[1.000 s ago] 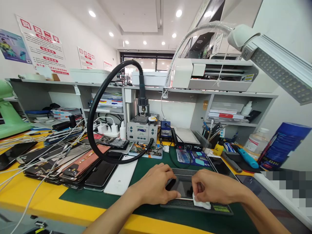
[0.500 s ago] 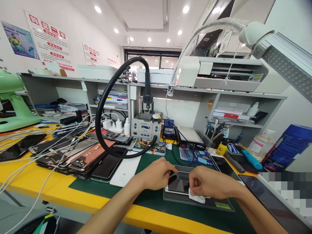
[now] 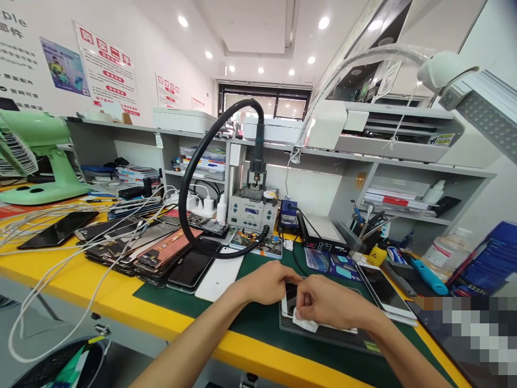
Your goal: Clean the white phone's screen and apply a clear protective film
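A phone or small tablet point(image 3: 289, 306) with a dark screen and a white edge lies on a dark perforated mat point(image 3: 339, 337). My left hand point(image 3: 269, 283) is closed at its left end, with the index finger bent over the upper edge. My right hand point(image 3: 327, 303) pinches a folded white tissue point(image 3: 305, 323) against the device's lower left part. It hides most of the screen. The two hands touch or nearly touch at the device's far edge.
Stacked phone parts point(image 3: 157, 253), a black phone point(image 3: 191, 272) and a white panel point(image 3: 218, 277) lie left. A hot-air station point(image 3: 250, 210) with a looping black hose point(image 3: 186, 188) stands behind. A white tablet point(image 3: 383, 291) and a clear bottle point(image 3: 448, 250) are on the right.
My right hand has moved left across the screen with the tissue, closer to my left hand. The camera has turned left, so the surroundings appear shifted to the right.
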Available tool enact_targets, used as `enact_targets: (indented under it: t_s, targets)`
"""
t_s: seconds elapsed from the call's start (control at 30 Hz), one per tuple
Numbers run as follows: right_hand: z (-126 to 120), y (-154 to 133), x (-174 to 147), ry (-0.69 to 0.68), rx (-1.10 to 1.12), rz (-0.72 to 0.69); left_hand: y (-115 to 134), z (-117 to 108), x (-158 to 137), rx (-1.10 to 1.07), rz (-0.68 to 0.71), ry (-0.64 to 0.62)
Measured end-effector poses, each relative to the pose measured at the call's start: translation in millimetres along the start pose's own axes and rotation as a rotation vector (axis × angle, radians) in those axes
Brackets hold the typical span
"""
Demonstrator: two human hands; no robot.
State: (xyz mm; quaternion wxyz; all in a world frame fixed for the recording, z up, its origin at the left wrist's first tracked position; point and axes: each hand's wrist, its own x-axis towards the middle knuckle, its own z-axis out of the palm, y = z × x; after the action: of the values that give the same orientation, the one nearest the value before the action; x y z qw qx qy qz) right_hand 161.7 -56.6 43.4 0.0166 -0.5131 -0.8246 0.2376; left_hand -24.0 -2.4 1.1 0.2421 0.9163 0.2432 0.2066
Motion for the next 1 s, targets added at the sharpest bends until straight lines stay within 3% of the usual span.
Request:
enact_targets:
  t_s: [0.37, 1.0]
  targets:
    - [11.8, -15.3, 18.8, 0.046, 0.047, -0.032, -7.8, -1.7, 0.4, -0.073, -0.032, 0.006]
    - [19.9, -1.8, 37.4, 0.098, 0.163, 0.021, -16.4, -2.4, 1.7, -0.316, -0.1, 0.031]
